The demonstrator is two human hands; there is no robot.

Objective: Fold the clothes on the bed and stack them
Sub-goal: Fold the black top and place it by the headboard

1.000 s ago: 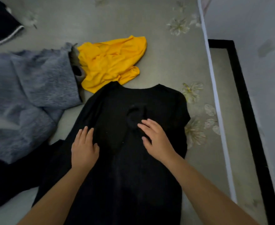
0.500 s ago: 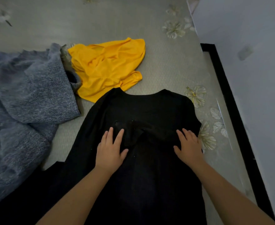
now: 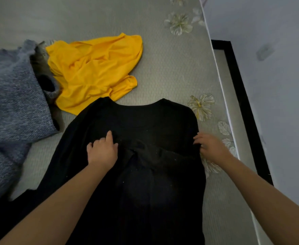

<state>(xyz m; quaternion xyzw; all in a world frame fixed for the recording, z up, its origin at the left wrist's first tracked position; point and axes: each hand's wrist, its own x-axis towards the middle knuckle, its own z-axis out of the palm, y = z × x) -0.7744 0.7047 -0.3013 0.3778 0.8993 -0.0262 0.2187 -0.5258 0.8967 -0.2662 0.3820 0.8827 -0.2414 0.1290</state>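
We've got the black garment point(image 3: 145, 156) flat on the bed point(image 3: 162, 68). Left hand point(image 3: 102, 151) rests on its chest, fingers point(image 3: 109, 136) loosely curled. Right hand point(image 3: 211, 147) at 3 o'clock pinches the side edge. Yellow shirt point(image 3: 93, 71) at 11 o'clock.

I find no writing to read here: no label, brand, number or sign on the black garment point(image 3: 145, 156) under my hands, on the yellow garment point(image 3: 93, 71) or on the grey knit point(image 3: 12, 103) (the pale flowers on the bed point(image 3: 162, 68) are only a printed pattern, not lettering). The wall point(image 3: 269, 50) carries a faint smudge-like mark, too blurred for me to read as text.
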